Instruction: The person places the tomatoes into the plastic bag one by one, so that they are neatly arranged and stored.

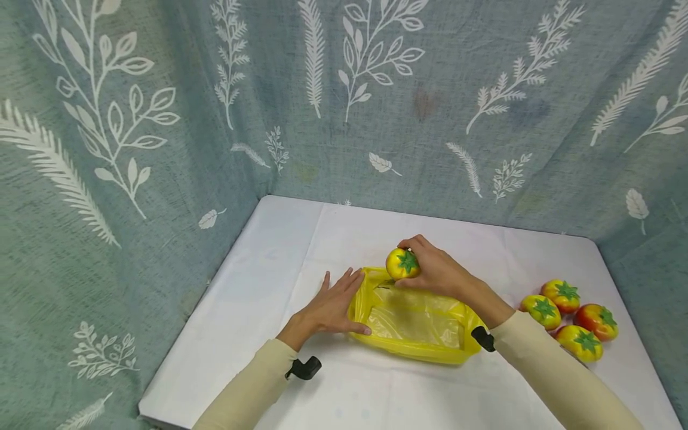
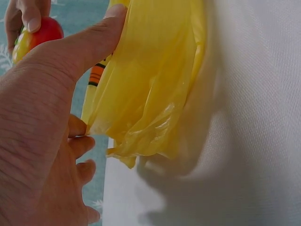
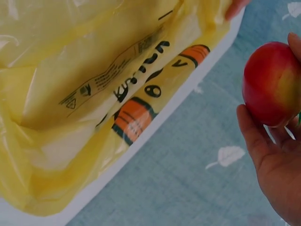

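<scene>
A yellow plastic bag stands with its mouth spread wide in a rectangle on the table. My left hand lies along its left end, fingers spread and fairly straight, the thumb touching the near side. In the left wrist view, crumpled yellow plastic hangs beside the left thumb. Over the far left rim of the bag, my right hand grips a yellow-and-red tomato with a green star-shaped top. The tomato's red side faces the right wrist camera.
Several more red-and-yellow tomatoes sit in a cluster on the right of the white table, beside my right forearm. A grey-green leaf-patterned curtain surrounds the table's back and sides.
</scene>
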`<state>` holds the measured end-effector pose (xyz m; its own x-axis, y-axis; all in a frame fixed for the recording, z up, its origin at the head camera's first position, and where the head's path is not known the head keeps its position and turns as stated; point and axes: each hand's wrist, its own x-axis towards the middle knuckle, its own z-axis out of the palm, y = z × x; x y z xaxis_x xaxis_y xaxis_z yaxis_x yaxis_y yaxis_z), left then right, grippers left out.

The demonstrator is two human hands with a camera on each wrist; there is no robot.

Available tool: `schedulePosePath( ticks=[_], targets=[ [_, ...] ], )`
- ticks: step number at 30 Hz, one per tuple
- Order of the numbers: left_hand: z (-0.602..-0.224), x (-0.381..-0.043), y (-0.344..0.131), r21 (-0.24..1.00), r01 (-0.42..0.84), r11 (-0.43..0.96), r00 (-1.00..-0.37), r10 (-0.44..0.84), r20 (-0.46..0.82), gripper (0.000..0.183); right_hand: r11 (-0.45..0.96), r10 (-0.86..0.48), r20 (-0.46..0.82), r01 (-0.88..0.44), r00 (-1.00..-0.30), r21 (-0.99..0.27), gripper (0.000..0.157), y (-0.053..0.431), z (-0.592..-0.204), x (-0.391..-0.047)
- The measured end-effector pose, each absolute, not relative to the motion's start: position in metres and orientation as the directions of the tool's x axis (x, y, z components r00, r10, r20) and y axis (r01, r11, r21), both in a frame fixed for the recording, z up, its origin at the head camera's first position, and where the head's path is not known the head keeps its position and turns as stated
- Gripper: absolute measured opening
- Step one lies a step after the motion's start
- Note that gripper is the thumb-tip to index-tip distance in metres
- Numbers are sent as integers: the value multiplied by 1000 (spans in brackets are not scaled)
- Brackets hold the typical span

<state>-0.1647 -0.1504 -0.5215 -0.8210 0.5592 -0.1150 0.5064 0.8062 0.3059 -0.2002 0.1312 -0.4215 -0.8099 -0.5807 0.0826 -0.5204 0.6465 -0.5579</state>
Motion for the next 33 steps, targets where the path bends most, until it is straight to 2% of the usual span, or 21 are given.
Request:
schedulePosePath(
  ticks=[19,33],
  targets=[
    [-521,-165,-148,300,520,800,-817,568,-100,126,648,-651,18,-568,-759,-507,68,106,-439,-203],
    [-518,-163,-148,321,512,797,-817,567,-105,125,673,-640,-40,-534,-767,-511,67,99,-458,-202]
  ],
)
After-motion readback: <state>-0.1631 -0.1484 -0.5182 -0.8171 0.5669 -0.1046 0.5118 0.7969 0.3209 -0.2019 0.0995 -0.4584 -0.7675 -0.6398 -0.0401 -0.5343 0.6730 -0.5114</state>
